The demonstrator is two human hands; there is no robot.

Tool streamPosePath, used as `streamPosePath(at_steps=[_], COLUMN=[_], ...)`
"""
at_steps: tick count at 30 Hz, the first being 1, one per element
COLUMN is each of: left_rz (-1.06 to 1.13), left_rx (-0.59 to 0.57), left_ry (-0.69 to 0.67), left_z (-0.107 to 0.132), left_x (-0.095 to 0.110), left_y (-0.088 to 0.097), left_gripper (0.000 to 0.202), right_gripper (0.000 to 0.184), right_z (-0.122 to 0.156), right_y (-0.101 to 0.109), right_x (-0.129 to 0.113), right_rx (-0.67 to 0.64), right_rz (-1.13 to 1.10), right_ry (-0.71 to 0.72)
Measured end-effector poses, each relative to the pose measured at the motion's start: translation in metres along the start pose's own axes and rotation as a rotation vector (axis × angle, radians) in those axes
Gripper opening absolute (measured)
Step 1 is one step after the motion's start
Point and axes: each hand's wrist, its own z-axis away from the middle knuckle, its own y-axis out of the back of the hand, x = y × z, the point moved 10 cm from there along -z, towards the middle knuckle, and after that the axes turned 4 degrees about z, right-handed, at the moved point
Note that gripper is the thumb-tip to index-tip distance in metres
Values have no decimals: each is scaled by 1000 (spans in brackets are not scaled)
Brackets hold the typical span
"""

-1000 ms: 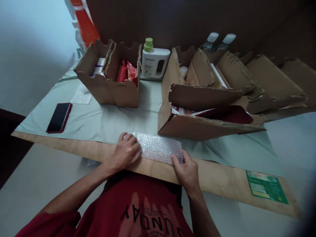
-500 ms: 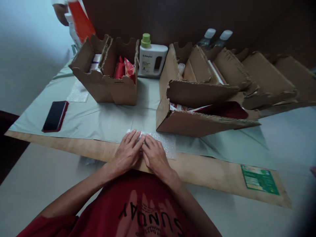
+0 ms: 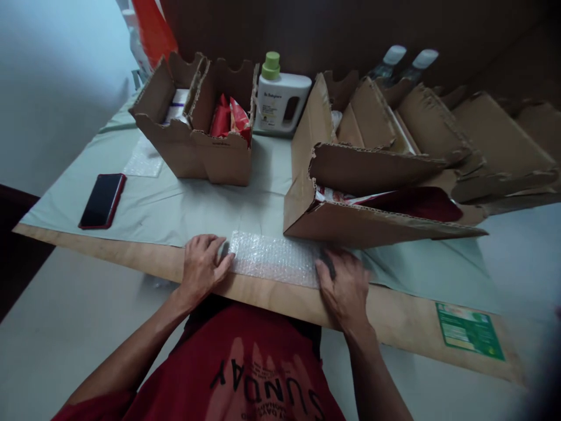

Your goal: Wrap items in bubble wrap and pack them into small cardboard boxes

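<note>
A flat strip of bubble wrap [image 3: 274, 257] lies along the table's front edge, partly over the cloth and partly over bare wood. At its left end is my left hand [image 3: 204, 266], fingers bent and thumb apart from them, the thumb tip touching the wrap's edge. My right hand [image 3: 346, 286] rests on the wrap's right end, thumb spread from the forefinger and fingers slightly blurred. Neither hand shows a grip around the wrap. The right fingers hide its right edge.
Left stands a cardboard holder [image 3: 223, 158] with red packets [image 3: 230, 120]. A detergent bottle [image 3: 283, 102] stands behind, with more cardboard holders [image 3: 377, 225] at right. A phone [image 3: 103, 202] lies left. A green label [image 3: 468, 330] is on the wooden edge [image 3: 407, 310].
My hands have parted from the middle of the bubble wrap, left hand to the left and right hand to the right. The strip now shows between them. The view has shifted slightly.
</note>
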Motion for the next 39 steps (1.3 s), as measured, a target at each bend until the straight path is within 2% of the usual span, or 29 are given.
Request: streamPosePath(at_steps=[3,5,7,9,11,13,15,19,21,22,24,26,28,30,32,34,37,39], left_rz=[-101,-64,55,219,357,426,423,240,182,190,278,416,475,451,399,367,370,373], left_rx=[-28,-45,-29,-15,-22,-42,-61,-99,-105,-105,-132,-241,-366,-358,-255,-165,-143,-156], left_ry=[73,73,82,136,203,211,131,-22,-72,-113,-223,-327,-392,-395,-330,-219,-69,-19], left_z=[-2,-3,-2,-3,-8,-23,-48,-99,-104,-98,-68,-23,22,47,50,41,22,13], left_x=[1,7,9,2,-8,-13,-6,14,21,25,34,45,54,58,54,45,30,23], left_y=[-10,-17,-15,-7,1,8,7,-17,-24,-22,-11,0,4,6,4,-3,-15,-20], left_gripper=[23,11,5,7,6,15,29,48,51,51,48,50,69,70,49,37,39,42], right_gripper=[42,34,28,23,33,48,54,51,40,34,28,28,34,39,42,45,40,27], right_z=[-14,-13,-4,12,31,47,58,63,58,55,53,55,59,60,59,56,46,36], right_y=[-13,-14,-10,-7,-7,-9,-13,-28,-31,-31,-31,-36,-42,-46,-48,-45,-23,4], right_x=[-9,-14,-14,-10,-14,-28,-47,-72,-81,-84,-85,-81,-77,-77,-79,-77,-67,-71], right_rx=[-29,-24,-21,-54,-120,-202,-281,-381,-412,-425,-465,-525,-590,-633,-648,-605,-387,-204], right_rz=[21,-60,-230,-463,-693,-857,-948,-952,-914,-907,-942,-1033,-1130,-1198,-1248,-1278,-1166,-981], right_ry=[-39,-60,-117,-229,-326,-354,-340,-307,-247,-221,-238,-358,-491,-557,-566,-550,-426,-202])
